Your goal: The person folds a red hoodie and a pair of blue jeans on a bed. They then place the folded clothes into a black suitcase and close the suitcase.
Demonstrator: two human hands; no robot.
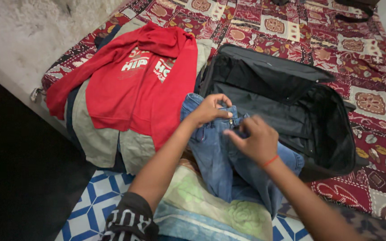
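A pair of blue jeans [222, 163] lies on the bed's near edge, its waistband partly over the rim of an open black suitcase [291, 96]. My left hand [211, 108] grips the waistband at its left side. My right hand [253, 138], with an orange band at the wrist, pinches the waistband near the button and zip. The suitcase interior looks empty.
A red hooded sweatshirt [135, 82] lies on top of beige and dark clothes [99, 138] to the left. A patterned maroon bedspread [362, 58] covers the bed. A pastel floral cloth [211, 209] hangs below the jeans. Blue-and-white tiled floor [90, 207] is at the bottom left.
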